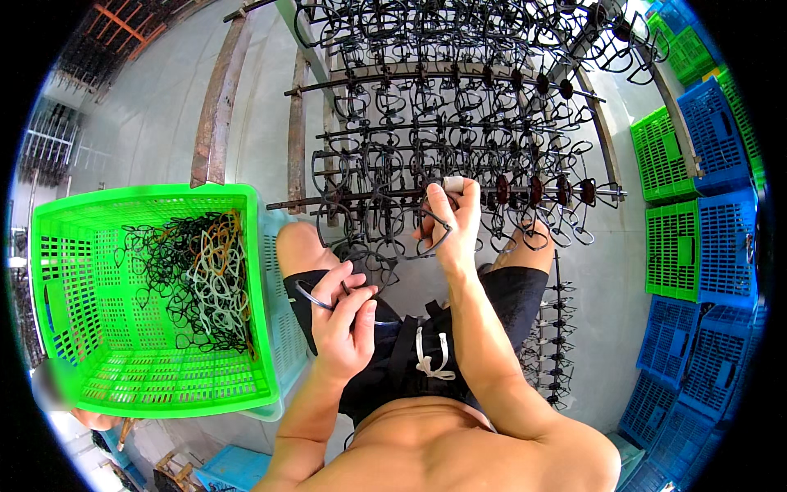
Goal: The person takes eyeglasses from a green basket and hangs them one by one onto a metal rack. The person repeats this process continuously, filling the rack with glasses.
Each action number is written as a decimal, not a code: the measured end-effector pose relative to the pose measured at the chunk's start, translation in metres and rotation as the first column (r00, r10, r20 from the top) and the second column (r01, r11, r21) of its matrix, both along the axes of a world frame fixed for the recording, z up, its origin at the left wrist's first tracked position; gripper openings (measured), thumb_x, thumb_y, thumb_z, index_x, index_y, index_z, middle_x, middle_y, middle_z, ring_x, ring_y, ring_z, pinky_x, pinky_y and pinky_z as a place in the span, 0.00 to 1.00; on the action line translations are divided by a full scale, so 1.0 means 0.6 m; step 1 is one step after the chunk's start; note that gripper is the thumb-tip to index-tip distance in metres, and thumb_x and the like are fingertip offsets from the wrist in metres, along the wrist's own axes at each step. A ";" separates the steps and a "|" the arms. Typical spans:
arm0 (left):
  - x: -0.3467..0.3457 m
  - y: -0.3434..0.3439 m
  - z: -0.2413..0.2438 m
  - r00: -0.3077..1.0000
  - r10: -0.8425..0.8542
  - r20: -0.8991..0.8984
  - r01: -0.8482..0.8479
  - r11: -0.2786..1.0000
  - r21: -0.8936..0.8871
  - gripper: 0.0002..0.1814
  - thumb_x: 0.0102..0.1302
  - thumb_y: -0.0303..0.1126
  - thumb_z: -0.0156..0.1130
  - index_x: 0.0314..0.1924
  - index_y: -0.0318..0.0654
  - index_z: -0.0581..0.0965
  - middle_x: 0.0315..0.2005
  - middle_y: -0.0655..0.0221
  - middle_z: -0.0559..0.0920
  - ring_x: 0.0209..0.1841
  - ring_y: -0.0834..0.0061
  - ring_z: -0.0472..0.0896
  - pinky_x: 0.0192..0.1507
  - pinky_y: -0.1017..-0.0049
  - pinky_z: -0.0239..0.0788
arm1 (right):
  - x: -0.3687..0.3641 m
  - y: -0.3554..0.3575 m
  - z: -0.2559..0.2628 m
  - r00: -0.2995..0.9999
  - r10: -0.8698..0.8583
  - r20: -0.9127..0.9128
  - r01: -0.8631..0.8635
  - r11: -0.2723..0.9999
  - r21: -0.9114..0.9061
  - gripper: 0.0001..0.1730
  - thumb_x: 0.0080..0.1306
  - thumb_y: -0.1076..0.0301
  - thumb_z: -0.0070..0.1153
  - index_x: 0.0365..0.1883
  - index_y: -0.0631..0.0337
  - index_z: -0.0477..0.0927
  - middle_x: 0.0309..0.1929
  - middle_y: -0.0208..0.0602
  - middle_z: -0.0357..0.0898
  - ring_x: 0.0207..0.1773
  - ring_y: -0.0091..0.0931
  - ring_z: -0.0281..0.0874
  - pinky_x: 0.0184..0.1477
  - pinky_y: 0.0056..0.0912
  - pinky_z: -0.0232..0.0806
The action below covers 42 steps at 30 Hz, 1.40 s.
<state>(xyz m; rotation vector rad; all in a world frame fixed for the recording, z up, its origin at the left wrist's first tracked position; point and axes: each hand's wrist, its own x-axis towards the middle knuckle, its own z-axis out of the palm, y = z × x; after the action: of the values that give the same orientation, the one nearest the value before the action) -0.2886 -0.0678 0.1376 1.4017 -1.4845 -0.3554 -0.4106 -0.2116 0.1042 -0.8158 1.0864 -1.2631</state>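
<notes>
My left hand (344, 326), low in front of my lap, holds a dark, glossy eyeglass-frame-like loop (313, 295) between its fingers. My right hand (452, 221), with a pale wrap on one finger, is at the nearest rod (295, 202) of a rack, its thumb and fingers closed around a black looped piece (442, 237). Many similar black loops (332, 224) hang in rows along the rods. At the left, a bright green plastic basket (261, 307) holds a heap of black, whitish and amber loops (215, 277).
Metal rack posts (215, 117) rise beyond the basket. Green crates (672, 249) and blue crates (728, 246) are stacked along the right. A lower hanging row of loops (556, 332) is beside my right leg. A light blue box (233, 467) stands at the lower left, near a partly visible person (95, 419).
</notes>
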 end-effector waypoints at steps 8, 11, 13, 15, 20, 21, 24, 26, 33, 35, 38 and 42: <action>0.022 -0.029 0.014 0.996 -0.087 0.003 0.087 0.995 -0.043 0.05 0.61 0.22 0.55 0.37 0.29 0.76 0.51 0.53 0.70 0.39 0.65 0.78 0.40 0.74 0.71 | -0.033 0.016 -0.005 0.925 0.064 -0.375 -0.079 0.997 -0.025 0.23 0.67 0.62 0.52 0.54 0.66 0.62 0.39 0.39 0.74 0.35 0.20 0.71 0.33 0.21 0.67; 0.027 -0.047 0.033 0.971 -0.231 0.069 0.233 0.972 -0.027 0.04 0.58 0.22 0.57 0.34 0.31 0.76 0.49 0.54 0.72 0.38 0.66 0.77 0.38 0.74 0.70 | -0.076 0.058 0.026 0.969 -0.003 -0.249 0.000 1.000 -0.013 0.20 0.68 0.61 0.49 0.52 0.65 0.68 0.45 0.39 0.76 0.41 0.23 0.73 0.42 0.25 0.65; 0.028 -0.055 0.046 0.925 -0.370 0.091 0.371 0.929 -0.001 0.04 0.57 0.21 0.58 0.33 0.31 0.76 0.48 0.54 0.73 0.38 0.67 0.77 0.37 0.75 0.70 | -0.113 0.077 0.053 0.980 0.146 0.137 -0.149 0.989 0.018 0.20 0.67 0.63 0.50 0.54 0.63 0.67 0.44 0.36 0.76 0.40 0.20 0.72 0.42 0.22 0.65; 0.022 -0.065 0.054 0.861 -0.505 0.058 0.498 0.861 0.103 0.05 0.55 0.20 0.59 0.33 0.32 0.76 0.47 0.54 0.74 0.38 0.67 0.77 0.38 0.74 0.71 | -0.149 0.073 0.071 0.781 0.600 0.175 -0.583 0.800 -0.141 0.20 0.66 0.65 0.52 0.54 0.63 0.69 0.39 0.33 0.78 0.38 0.20 0.75 0.37 0.21 0.67; -0.004 -0.089 0.050 0.920 -0.377 0.108 0.376 0.926 0.029 0.15 0.55 0.23 0.61 0.44 0.33 0.76 0.50 0.54 0.71 0.35 0.70 0.74 0.37 0.76 0.69 | -0.169 0.052 0.077 0.873 0.413 0.261 -0.460 0.874 0.155 0.11 0.58 0.76 0.58 0.40 0.64 0.75 0.33 0.39 0.80 0.20 0.24 0.78 0.13 0.19 0.65; -0.014 -0.091 0.045 0.911 -0.396 -0.114 0.397 0.918 -0.010 0.20 0.55 0.22 0.57 0.50 0.33 0.72 0.53 0.55 0.68 0.36 0.73 0.71 0.37 0.78 0.67 | -0.160 0.046 0.069 0.956 0.197 0.218 -0.223 0.969 0.103 0.09 0.59 0.77 0.57 0.38 0.64 0.74 0.34 0.39 0.80 0.21 0.22 0.77 0.14 0.18 0.65; -0.035 -0.089 0.031 0.771 -0.381 -0.510 0.429 0.903 -0.026 0.28 0.52 0.17 0.45 0.57 0.32 0.64 0.55 0.56 0.65 0.43 0.75 0.67 0.43 0.78 0.62 | -0.116 0.015 0.035 0.973 -0.229 0.001 0.228 0.972 0.055 0.06 0.63 0.75 0.54 0.37 0.64 0.72 0.34 0.38 0.78 0.22 0.20 0.75 0.16 0.17 0.65; -0.045 -0.086 0.023 0.777 -0.319 -0.543 0.402 0.915 0.037 0.27 0.52 0.15 0.44 0.56 0.34 0.63 0.54 0.58 0.68 0.49 0.72 0.70 0.48 0.74 0.64 | -0.100 0.005 0.023 0.967 -0.252 -0.048 0.254 0.966 0.050 0.07 0.63 0.74 0.54 0.38 0.65 0.71 0.33 0.37 0.77 0.21 0.20 0.75 0.15 0.17 0.63; -0.070 -0.114 0.023 0.789 -0.249 -0.562 0.389 0.910 0.143 0.17 0.63 0.15 0.45 0.52 0.32 0.62 0.48 0.58 0.71 0.49 0.68 0.74 0.53 0.66 0.70 | -0.080 -0.019 0.015 0.946 -0.273 -0.172 0.279 0.960 0.011 0.11 0.65 0.69 0.52 0.41 0.66 0.68 0.26 0.34 0.74 0.16 0.17 0.68 0.12 0.18 0.60; -0.084 -0.120 0.027 0.704 -0.184 -0.686 0.368 0.920 0.132 0.16 0.63 0.15 0.46 0.51 0.33 0.63 0.45 0.58 0.72 0.49 0.67 0.75 0.50 0.64 0.74 | -0.069 -0.019 0.006 0.931 -0.351 -0.099 0.353 0.935 0.006 0.10 0.65 0.70 0.53 0.40 0.65 0.67 0.25 0.32 0.73 0.16 0.16 0.65 0.14 0.18 0.60; -0.095 -0.126 0.031 0.629 -0.139 -0.764 0.347 0.931 0.117 0.17 0.64 0.15 0.46 0.52 0.34 0.61 0.45 0.57 0.73 0.49 0.69 0.74 0.49 0.67 0.75 | -0.059 -0.020 -0.011 0.909 -0.407 -0.084 0.413 0.909 0.062 0.13 0.63 0.69 0.55 0.42 0.65 0.68 0.27 0.32 0.73 0.18 0.15 0.66 0.16 0.18 0.61; -0.098 -0.134 0.036 0.286 -0.058 -0.957 0.335 0.941 0.043 0.16 0.63 0.19 0.52 0.51 0.39 0.66 0.41 0.62 0.77 0.50 0.68 0.74 0.49 0.68 0.72 | -0.093 -0.002 -0.012 0.918 -0.308 -0.250 0.295 0.951 -0.091 0.20 0.64 0.66 0.53 0.50 0.68 0.67 0.35 0.35 0.74 0.33 0.22 0.70 0.38 0.23 0.66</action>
<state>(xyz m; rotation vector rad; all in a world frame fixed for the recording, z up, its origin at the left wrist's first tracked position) -0.3472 -0.1481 0.1592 0.8076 -0.5518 -1.3341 -0.4667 -0.2131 0.0967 -0.8964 1.4402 -1.4740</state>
